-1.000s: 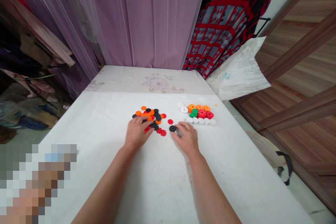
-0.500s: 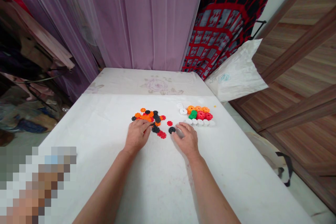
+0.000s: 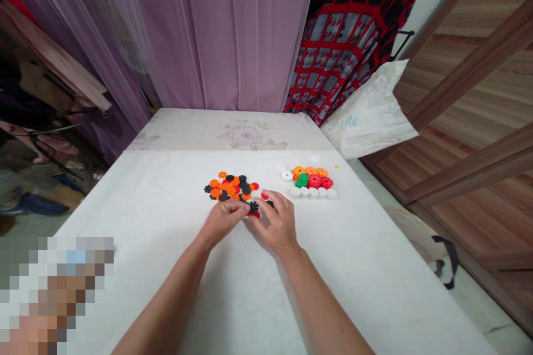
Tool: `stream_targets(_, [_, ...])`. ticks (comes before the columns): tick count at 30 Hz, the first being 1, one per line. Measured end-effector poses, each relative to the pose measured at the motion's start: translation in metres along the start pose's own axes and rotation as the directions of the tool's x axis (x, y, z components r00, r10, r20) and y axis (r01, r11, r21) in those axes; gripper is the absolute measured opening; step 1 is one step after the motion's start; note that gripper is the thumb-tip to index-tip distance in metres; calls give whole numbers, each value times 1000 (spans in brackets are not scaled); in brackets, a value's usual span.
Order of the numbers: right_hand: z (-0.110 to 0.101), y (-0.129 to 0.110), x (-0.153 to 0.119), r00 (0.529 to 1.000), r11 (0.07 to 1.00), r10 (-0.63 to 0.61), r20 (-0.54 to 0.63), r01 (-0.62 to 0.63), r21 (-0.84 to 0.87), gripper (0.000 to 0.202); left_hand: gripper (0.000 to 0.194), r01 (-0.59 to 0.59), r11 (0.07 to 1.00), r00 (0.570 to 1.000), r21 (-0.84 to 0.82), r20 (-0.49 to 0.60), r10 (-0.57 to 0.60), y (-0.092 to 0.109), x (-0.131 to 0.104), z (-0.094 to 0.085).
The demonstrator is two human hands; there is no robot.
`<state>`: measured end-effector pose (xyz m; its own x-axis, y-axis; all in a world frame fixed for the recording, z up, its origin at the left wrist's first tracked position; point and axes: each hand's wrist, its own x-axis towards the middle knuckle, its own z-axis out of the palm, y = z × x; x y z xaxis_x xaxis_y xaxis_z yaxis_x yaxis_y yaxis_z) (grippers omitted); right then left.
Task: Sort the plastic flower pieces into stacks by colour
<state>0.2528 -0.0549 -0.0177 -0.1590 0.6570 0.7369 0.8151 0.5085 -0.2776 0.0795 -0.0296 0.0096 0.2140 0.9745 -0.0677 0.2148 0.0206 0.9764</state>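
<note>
A loose pile of orange, black and red notched plastic discs [image 3: 231,187] lies in the middle of the table. Below it, my left hand [image 3: 222,222] pinches a black notched disc [image 3: 254,207] between thumb and fingertips. My right hand [image 3: 278,224] curves in from the right with its fingers apart, close to that disc; nothing shows between them. Another black piece [image 3: 270,203] is partly hidden by the right fingers. A red disc [image 3: 264,196] peeks out above them, and more red [image 3: 255,214] lies under the held disc.
Grouped discs stand on the right: an orange row [image 3: 310,171], a green stack [image 3: 302,180], red stacks [image 3: 320,181] and a white row [image 3: 313,192]. Two white discs [image 3: 286,176] sit beside them. A white bag [image 3: 366,116] is at the table's right far edge.
My left hand has come off the pile to the right and pinches a black disc. My right hand has moved left towards it, leaving the black piece it was beside.
</note>
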Motion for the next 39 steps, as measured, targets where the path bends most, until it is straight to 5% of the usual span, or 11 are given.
stream_targets(7, [-3, -2, 1, 997, 998, 61, 51, -62, 19, 23, 40, -38, 993, 998, 112, 56, 32, 0, -1, -1])
stream_targets(10, [-4, 8, -2, 993, 993, 116, 18, -116, 8, 23, 40, -120, 969, 992, 215, -11, 125, -3, 2, -8])
stream_targets(16, [-4, 41, -13, 966, 966, 251, -61, -254, -54, 21, 28, -170, 792, 875, 586, -279, 395, -23, 9, -35])
stream_targets(24, [1, 43, -19, 963, 961, 268, 22, -266, -80, 19, 27, -116, 716, 820, 689, -341, 460, -39, 10, -52])
stream_targets(32, [4, 45, -21, 960, 959, 270, 69, -261, -109, 19, 26, -151, 677, 825, 720, -285, 487, -43, 11, -47])
stream_targets(39, [5, 44, -22, 956, 955, 277, 100, -263, -136, 20, 24, -313, 586, 816, 748, -104, 568, -42, 15, -37])
